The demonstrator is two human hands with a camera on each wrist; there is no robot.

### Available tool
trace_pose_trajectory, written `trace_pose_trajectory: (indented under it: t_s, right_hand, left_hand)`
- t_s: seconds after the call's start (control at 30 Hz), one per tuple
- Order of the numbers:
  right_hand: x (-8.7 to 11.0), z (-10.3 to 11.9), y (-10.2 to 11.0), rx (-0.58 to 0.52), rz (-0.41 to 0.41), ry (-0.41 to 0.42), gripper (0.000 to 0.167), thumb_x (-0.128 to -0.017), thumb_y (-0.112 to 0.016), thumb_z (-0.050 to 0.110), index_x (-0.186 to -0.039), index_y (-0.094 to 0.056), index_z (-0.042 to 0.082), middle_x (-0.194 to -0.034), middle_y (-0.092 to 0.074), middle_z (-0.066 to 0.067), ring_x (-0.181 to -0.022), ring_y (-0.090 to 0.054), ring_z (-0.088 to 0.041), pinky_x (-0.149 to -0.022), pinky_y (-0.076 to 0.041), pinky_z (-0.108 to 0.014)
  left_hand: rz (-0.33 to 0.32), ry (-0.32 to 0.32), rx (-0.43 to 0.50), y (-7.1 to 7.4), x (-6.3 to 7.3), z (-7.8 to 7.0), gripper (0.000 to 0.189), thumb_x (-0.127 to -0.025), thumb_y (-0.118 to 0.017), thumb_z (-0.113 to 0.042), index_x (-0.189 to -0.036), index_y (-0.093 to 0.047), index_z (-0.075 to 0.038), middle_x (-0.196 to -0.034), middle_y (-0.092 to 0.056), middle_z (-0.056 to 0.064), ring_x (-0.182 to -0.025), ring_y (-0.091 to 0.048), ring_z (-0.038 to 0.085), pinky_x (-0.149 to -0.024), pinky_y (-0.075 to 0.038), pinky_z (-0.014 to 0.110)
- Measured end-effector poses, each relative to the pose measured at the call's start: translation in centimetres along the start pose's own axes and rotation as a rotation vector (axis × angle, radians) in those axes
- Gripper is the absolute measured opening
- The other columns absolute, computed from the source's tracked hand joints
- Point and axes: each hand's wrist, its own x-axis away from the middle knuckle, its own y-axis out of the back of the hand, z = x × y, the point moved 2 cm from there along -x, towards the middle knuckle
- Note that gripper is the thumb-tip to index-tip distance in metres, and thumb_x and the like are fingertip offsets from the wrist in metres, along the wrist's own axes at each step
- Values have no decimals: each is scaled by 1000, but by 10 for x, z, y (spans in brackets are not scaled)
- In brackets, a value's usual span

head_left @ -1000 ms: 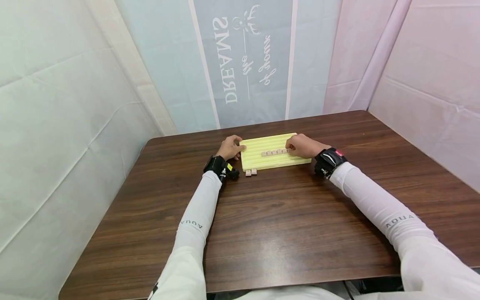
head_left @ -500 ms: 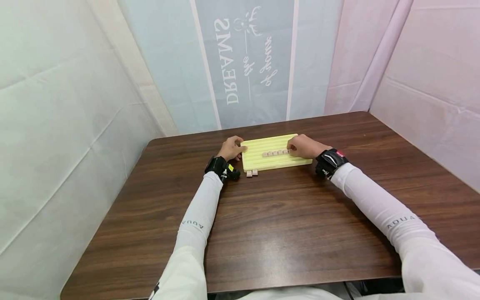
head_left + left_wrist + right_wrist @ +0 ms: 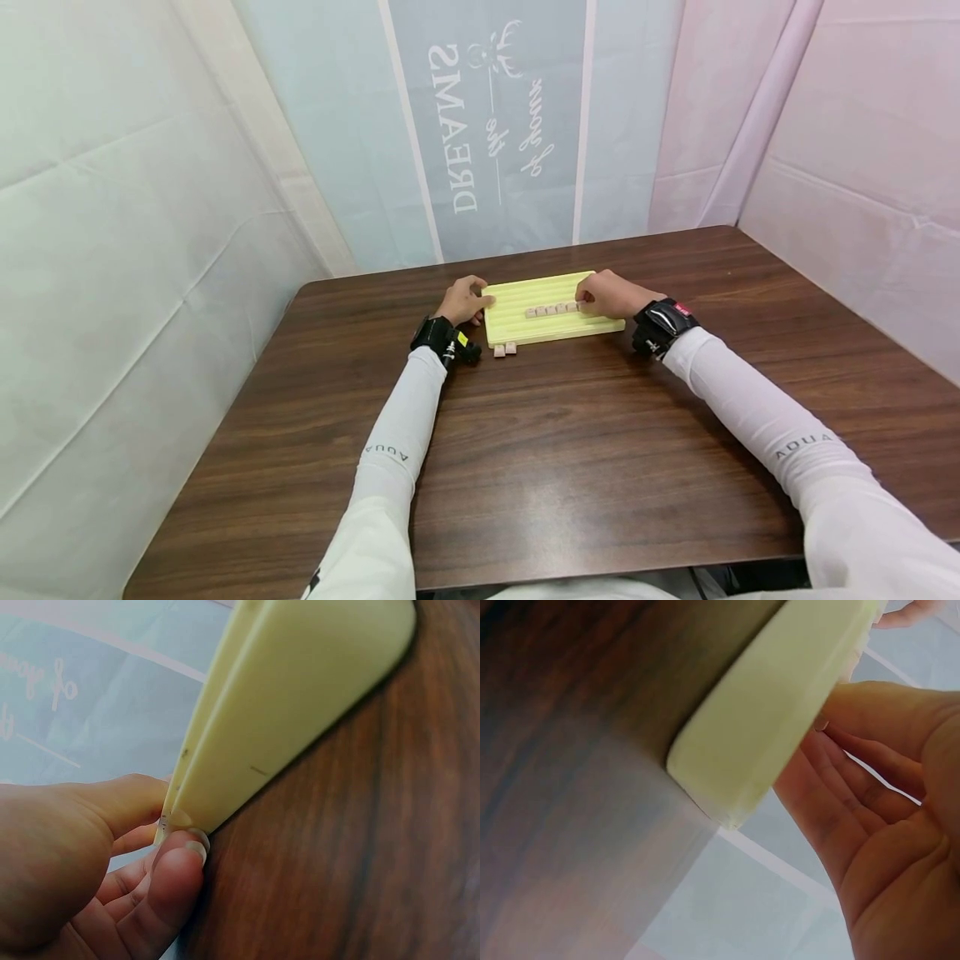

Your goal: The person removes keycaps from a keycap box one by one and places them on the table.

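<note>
A pale yellow grooved tile rack (image 3: 517, 329) lies on the table. Across one of its grooves runs a row of several small beige tiles (image 3: 551, 310). My left hand (image 3: 459, 302) grips the rack's left end, with the thumb on the top edge; in the left wrist view, fingertips (image 3: 180, 862) bear against its lower corner. At the row's right end, my right hand (image 3: 615, 296) pinches a tile, mostly hidden by the fingers. The right wrist view shows thumb and fingers meeting over the rack's edge (image 3: 742, 735). Two loose tiles (image 3: 505, 350) sit side by side just before the rack's front left corner.
The brown wooden table (image 3: 585, 467) extends to both sides and toward me. Behind it hangs a grey-blue curtain (image 3: 510, 192) with white lettering. White cloth walls (image 3: 150, 250) stand at left and right. Both wrists carry black straps with cameras.
Both hands stay where they were on the rack and at the row's end. Only the head view has tilted slightly, so the scene sits a little lower.
</note>
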Motion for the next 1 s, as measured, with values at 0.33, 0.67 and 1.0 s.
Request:
trace_pose_trajectory:
  t_s: [0.33,0.67,1.0]
  right_hand:
    - [1,-4,5,-10,30,-17,12,-92,-61,5,-100,-71,6,-101,-68,-11,-88,-63,-20,-77,-52,-37]
    - [5,0,16,4,39,-30,11,-92,-62,7,-99,-72,7,-99,-69,-10,-90,-64,-20,-80,-53,-40]
    - [15,31,32,-11,97,7,11,-92,-60,6,-93,-71,6,-90,-67,-7,-73,-55,-16,-69,-46,-32]
  left_hand:
    - [13,4,12,1,-3,1,43,-96,-61,-20,-134,-50,-6,-80,-61,8,-54,-56,12,-51,-53,25]
    - [2,9,15,1,2,-2,42,-96,-60,-19,-134,-50,-6,-78,-60,8,-55,-56,13,-51,-53,24]
    - [6,14,19,-1,-2,2,41,-95,-61,-20,-133,-51,-7,-77,-60,7,-54,-56,13,-52,-54,26]
